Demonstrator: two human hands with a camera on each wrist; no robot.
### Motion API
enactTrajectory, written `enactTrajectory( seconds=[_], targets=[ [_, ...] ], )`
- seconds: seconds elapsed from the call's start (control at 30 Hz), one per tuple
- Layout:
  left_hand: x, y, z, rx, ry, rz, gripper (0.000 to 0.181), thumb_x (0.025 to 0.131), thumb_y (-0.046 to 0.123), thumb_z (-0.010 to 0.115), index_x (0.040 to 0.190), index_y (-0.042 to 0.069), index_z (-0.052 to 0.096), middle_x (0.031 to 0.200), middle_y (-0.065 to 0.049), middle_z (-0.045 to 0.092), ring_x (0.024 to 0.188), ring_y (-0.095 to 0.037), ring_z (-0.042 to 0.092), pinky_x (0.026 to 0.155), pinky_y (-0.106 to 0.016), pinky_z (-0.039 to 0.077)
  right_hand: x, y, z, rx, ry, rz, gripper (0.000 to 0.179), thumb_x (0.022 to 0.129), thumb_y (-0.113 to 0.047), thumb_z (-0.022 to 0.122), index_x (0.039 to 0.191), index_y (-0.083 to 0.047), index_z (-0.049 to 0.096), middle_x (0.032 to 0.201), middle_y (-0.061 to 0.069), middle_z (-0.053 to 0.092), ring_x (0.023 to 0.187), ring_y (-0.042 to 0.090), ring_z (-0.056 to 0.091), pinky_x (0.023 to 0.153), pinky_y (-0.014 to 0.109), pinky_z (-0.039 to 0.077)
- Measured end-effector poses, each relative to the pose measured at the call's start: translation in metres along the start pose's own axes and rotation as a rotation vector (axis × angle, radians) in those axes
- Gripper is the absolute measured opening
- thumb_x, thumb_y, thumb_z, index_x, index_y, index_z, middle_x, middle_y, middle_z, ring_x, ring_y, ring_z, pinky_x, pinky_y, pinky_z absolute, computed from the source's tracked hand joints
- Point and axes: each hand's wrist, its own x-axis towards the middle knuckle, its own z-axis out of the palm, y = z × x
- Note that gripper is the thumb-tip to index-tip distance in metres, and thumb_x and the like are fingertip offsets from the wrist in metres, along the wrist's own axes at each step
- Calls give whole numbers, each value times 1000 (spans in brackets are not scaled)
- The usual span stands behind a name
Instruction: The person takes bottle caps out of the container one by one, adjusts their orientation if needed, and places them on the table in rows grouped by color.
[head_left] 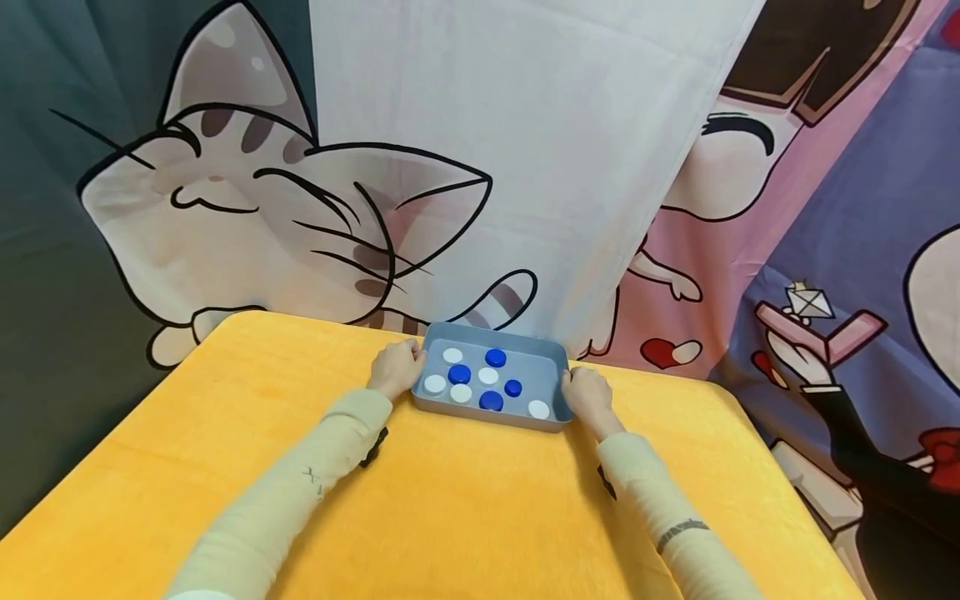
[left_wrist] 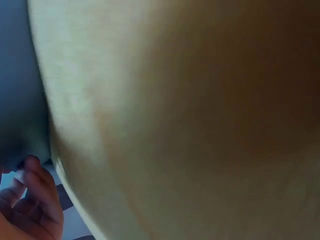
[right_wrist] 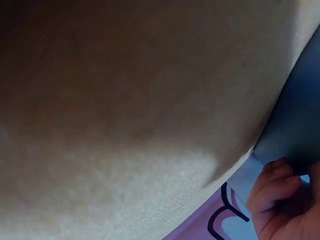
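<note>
Grey-blue tray (head_left: 542,372) at far edge of worktop (head_left: 480,500), left hand (head_left: 397,368) and right hand (head_left: 588,393) gripping its opposite short ends; blue discs (head_left: 460,374) and white discs (head_left: 434,384) inside, seemingly loose, could slide and spill if one end lifts higher than the other

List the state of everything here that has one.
Grey-blue rectangular tray: upright, held at both ends
Five round white discs: lying inside the tray
Four round blue discs: also inside
Yellow cloth: spread out
Left grip: holding the tray's left end
Right grip: holding its right end
</note>
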Motion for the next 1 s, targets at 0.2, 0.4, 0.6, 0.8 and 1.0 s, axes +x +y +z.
enactTrajectory(
  seconds=[0.2,0.4,0.6,0.8,1.0],
  targets=[
    [0,-4,5,-32,12,14,22,95,24,53,78,10,54,69,-6,53,69,-23,54,59,-29,37,1,0,4,0,8,4,37,98,-25,46,79,0,66,81,22,66,76,38,64,63,47,52],
    [2,-2,5,-41,0,37,23,96,18,52,75,8,52,66,-6,49,68,-24,52,59,-30,37,3,0,5,3,-8,4,37,99,-24,44,79,0,65,77,20,65,75,36,63,62,45,51],
    [3,2,4,-28,-25,36,21,96,17,52,78,7,54,66,-6,47,67,-23,52,59,-31,38,3,-1,4,-14,-18,7,37,100,-23,44,78,0,64,72,17,62,71,32,61,59,42,50],
    [4,2,3,-9,-31,48,18,96,16,52,88,4,61,75,-10,59,73,-25,57,66,-36,46,4,-3,3,-37,-21,4,37,100,-22,44,78,0,64,73,17,62,70,31,61,59,41,50],
    [5,3,2,0,-66,34,24,97,16,51,107,0,65,95,-16,69,83,-27,63,77,-42,53,2,-4,3,-75,-35,-2,38,100,-22,44,76,0,64,74,19,63,70,33,62,59,41,52]
  ],
)
